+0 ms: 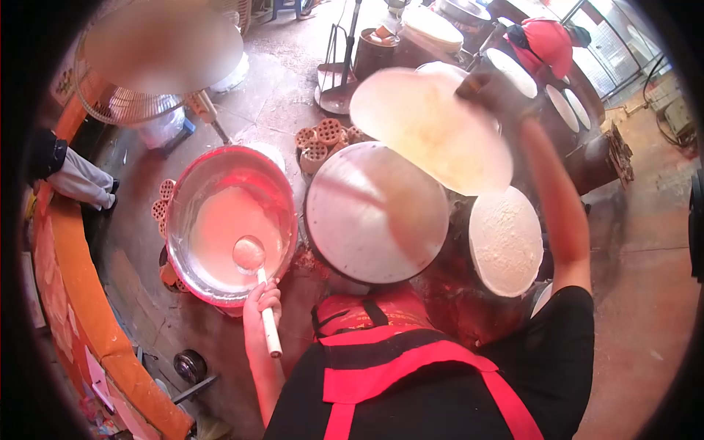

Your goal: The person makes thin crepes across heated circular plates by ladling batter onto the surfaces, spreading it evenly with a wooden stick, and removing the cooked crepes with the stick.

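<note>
My left hand point(265, 299) is wrapped round the pale handle of a ladle point(249, 253). The ladle's bowl is full of batter and sits over the pale batter point(224, 220) in a wide red-rimmed basin point(174, 253). At the upper right, my right hand point(490, 94) is closed on the edge of a large thin round pancake point(433, 132), held up in the air; hand and pancake are smeared by motion. Partly under the pancake lies a round flat griddle point(359, 220), its surface bare. Beside it on the right is a whitish round pancake stack point(506, 242).
Perforated round briquettes point(328, 132) stand behind the griddle, and more point(161, 209) are left of the basin. A fan point(132, 106) rises at the upper left. Another person in red point(546, 45) bends among round griddles at the back right. A person's legs point(82, 176) show far left.
</note>
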{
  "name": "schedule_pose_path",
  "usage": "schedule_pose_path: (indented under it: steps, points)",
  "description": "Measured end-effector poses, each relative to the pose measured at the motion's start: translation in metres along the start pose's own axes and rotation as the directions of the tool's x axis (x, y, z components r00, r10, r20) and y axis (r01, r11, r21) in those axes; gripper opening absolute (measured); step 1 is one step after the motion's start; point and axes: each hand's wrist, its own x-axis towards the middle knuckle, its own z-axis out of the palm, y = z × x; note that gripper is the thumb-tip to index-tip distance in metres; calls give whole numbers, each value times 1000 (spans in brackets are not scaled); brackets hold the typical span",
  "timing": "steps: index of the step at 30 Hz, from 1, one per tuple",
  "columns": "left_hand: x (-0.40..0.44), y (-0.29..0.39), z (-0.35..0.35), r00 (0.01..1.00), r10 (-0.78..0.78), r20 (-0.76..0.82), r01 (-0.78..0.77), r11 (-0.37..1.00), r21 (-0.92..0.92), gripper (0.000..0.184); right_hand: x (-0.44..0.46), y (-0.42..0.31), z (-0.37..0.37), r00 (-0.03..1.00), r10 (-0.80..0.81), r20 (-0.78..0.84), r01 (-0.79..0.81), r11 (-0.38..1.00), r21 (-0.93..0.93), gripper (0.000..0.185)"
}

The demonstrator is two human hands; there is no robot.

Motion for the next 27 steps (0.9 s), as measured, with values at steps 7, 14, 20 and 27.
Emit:
schedule_pose_path:
  steps: [7, 14, 20, 27]
  points:
    - [5, -36, -6, 992, 128, 15, -127, 991, -45, 12, 85, 274, -125, 975, -74, -211, -10, 928, -374, 28]
    - [-17, -84, 0, 968, 252, -16, -251, 957, -147, 9, 98, 481, 75, 549, 748, -373, -729, 647, 223, 49]
    - [-37, -132, 33, 947, 319, -50, -322, 925, -202, 12, 44, 399, 139, -8, 990, -138, -559, 110, 822, 43]
    - [-38, -117, 31, 954, 297, -47, -300, 928, -223, 11, 37, 389, 156, 73, 975, -210, -512, 217, 831, 45]
